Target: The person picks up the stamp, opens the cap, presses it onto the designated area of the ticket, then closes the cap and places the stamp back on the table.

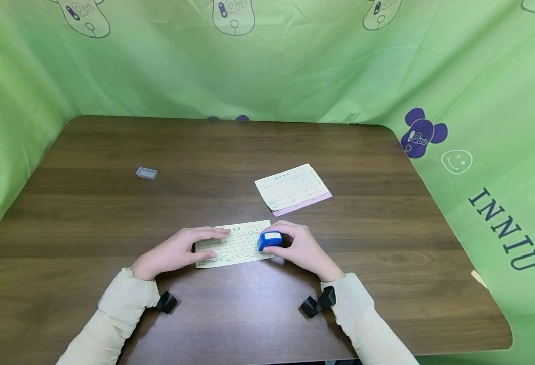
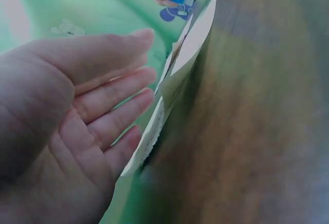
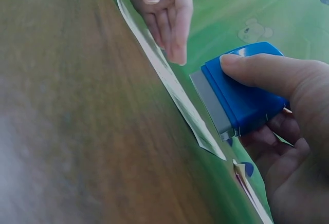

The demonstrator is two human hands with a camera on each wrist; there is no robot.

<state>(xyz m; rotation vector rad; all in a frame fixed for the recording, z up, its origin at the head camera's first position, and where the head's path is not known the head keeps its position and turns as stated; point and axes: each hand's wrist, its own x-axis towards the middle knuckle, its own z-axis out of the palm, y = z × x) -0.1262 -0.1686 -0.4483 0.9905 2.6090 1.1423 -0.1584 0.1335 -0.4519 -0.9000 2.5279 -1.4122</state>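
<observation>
A printed form pad lies on the table in front of me, its near edge slightly raised in the left wrist view. My left hand rests over its left part, fingers extended and thumb near the lower edge. Between thumb and fingers, my right hand grips a blue self-inking stamp over the right end of the form. In the right wrist view the stamp is tilted, its grey base facing the paper with a small gap between them.
Farther back to the right lies a second form pad with a pink sheet beneath. A small translucent stamp cap sits at the back left. Green printed cloth hangs round the brown table.
</observation>
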